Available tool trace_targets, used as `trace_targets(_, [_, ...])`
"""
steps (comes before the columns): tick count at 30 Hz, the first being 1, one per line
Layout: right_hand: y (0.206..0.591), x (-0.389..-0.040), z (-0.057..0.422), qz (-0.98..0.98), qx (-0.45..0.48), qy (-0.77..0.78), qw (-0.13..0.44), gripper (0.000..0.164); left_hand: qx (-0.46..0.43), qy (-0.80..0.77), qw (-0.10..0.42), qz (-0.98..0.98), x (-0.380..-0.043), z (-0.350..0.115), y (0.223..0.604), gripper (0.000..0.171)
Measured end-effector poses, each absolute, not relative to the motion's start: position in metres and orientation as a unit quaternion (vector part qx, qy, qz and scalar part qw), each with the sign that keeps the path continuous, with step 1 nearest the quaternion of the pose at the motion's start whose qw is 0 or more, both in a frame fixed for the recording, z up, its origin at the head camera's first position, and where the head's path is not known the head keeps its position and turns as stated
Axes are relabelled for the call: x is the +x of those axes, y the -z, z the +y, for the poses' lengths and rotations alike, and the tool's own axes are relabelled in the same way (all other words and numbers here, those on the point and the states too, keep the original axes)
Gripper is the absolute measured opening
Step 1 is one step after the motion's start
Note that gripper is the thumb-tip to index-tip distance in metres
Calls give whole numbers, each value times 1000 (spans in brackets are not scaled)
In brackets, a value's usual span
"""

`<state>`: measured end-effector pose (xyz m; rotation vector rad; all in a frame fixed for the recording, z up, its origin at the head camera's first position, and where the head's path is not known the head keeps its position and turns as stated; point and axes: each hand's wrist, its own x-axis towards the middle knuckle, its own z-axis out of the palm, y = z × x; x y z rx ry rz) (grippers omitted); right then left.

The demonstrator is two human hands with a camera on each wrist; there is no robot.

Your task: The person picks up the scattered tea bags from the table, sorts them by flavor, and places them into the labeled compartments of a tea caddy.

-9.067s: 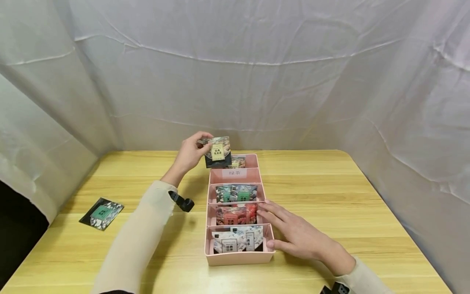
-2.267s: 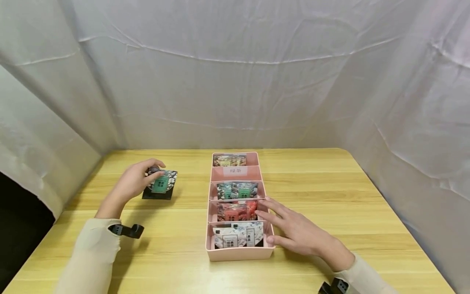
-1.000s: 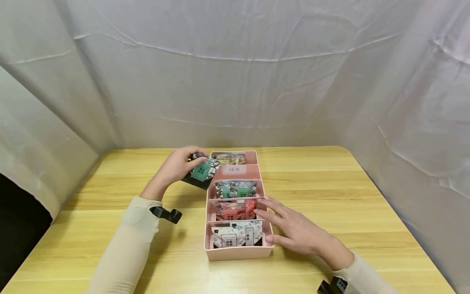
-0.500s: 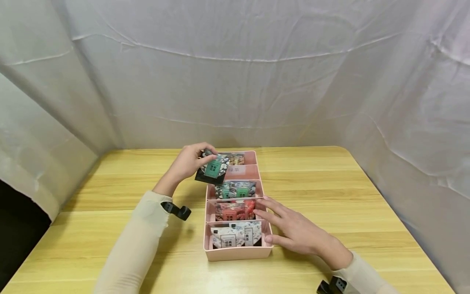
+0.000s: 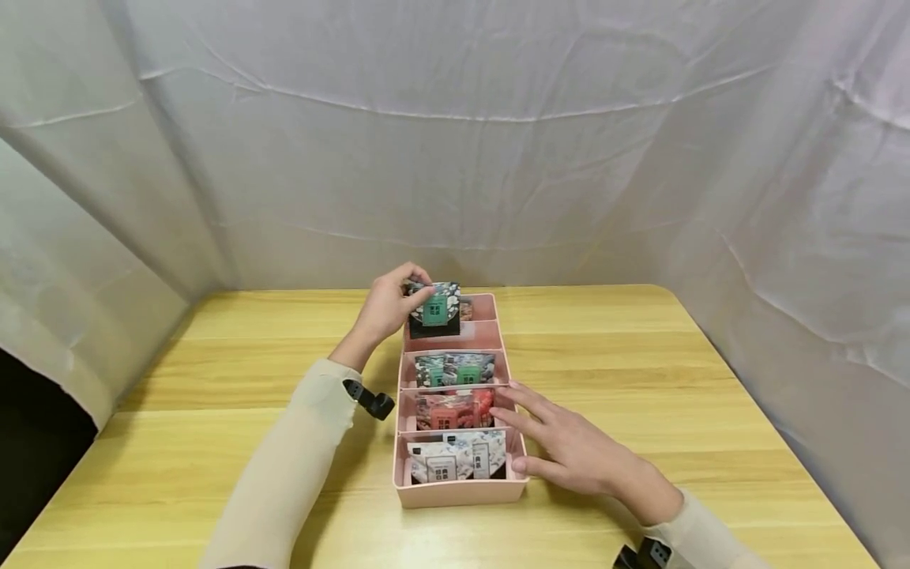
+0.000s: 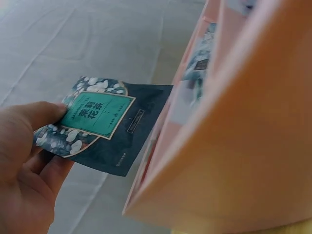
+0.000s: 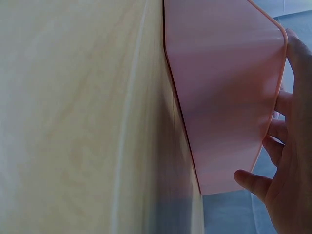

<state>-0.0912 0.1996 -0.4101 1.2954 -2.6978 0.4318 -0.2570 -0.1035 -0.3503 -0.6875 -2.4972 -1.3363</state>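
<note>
My left hand pinches a tea bag sachet with a green label and dark lower part between thumb and fingers. In the left wrist view the sachet shows jasmine lettering and a white-petal pattern. From the head view it overlaps the rear part of a long pink divided box, its lower edge over the second compartment from the back. On the box's right rim rests my right hand, fingers spread and nearly straight, thumb near the front corner. In the right wrist view that hand lies along the pink wall.
Nearer compartments hold green-labelled sachets, red sachets and white sachets. A yellow-toned sachet shows partly in the rearmost one. The wooden table runs back to a pale curtain.
Earlier my left hand held a yellow-labelled sachet over the rearmost compartment. It then picked the green-labelled one off the table's left side and carried it right over the box. My right hand stayed put.
</note>
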Motion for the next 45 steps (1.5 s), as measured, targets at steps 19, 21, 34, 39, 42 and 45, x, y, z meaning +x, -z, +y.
trace_targets(19, [408, -90, 195, -891, 427, -144, 56, 67, -329, 265, 19, -906, -248, -91, 378, 9])
trace_targets(21, [408, -90, 195, -891, 428, -144, 57, 67, -335, 247, 35, -909, -246, -94, 376, 12])
trace_targets(34, [407, -94, 199, -887, 439, -127, 71, 67, -280, 291, 81, -911, -232, -141, 376, 19])
trace_targets(39, [407, -99, 202, -874, 460, -127, 86, 70, -263, 270, 91, -922, -226, -158, 382, 27])
trace_targets(42, [406, -102, 204, -871, 466, -127, 92, 75, -256, 259, 84, -928, -221, -167, 385, 33])
trace_targets(45, [404, -106, 208, -875, 456, -131, 96, 73, -246, 253, 77, -933, -215, -176, 388, 37])
